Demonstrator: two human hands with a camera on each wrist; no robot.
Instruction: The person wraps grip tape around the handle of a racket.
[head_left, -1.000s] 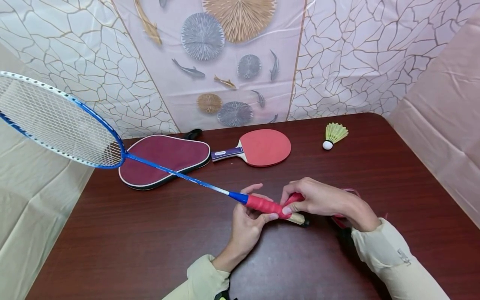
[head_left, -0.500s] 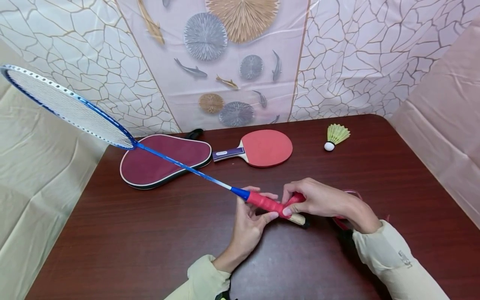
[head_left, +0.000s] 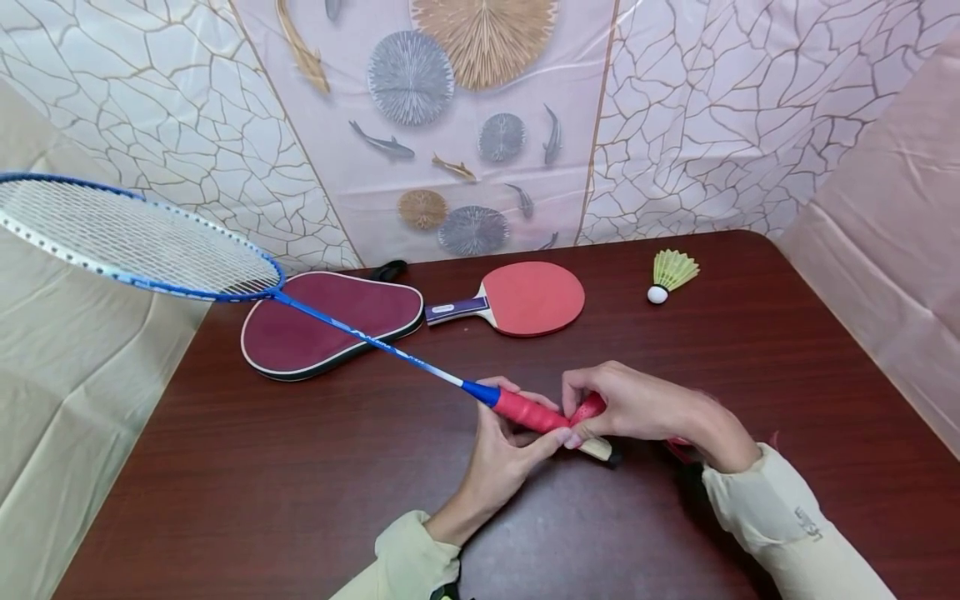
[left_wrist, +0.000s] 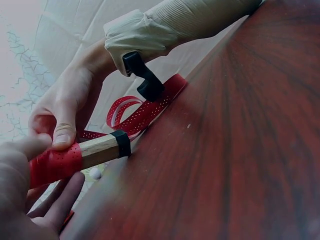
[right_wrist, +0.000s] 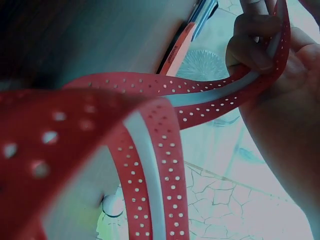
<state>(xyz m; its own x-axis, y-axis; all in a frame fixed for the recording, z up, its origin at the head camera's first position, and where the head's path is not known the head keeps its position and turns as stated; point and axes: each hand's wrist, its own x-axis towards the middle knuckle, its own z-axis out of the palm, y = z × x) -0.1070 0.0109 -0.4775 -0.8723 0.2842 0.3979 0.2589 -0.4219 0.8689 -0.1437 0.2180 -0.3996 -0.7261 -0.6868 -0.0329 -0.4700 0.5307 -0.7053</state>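
A blue and white badminton racket [head_left: 375, 342] slants up to the left, raised over the table. My left hand [head_left: 495, 462] grips its handle, thumb on the near side and fingers behind. Red perforated grip tape [head_left: 590, 408] is wound round most of the handle, leaving bare wood [left_wrist: 100, 150] and a black end cap [left_wrist: 121, 143]. My right hand [head_left: 637, 404] pinches the tape where it meets the handle, its thumb close against the left thumb. The tape's loose length [right_wrist: 172, 175] hangs in loops below the right wrist, showing a pale centre stripe.
A maroon zip case [head_left: 330, 325] lies at the back left, partly behind the racket. Beside it is a red table tennis bat [head_left: 532, 297]. A yellow shuttlecock [head_left: 672, 271] lies at the back right. Patterned cloth [head_left: 480, 167] hangs behind the table [head_left: 300, 500].
The racket has turned about its shaft, so its head first looks narrower, then shows its strings at another tilt. My left thumb has slid right along the handle to the right thumb.
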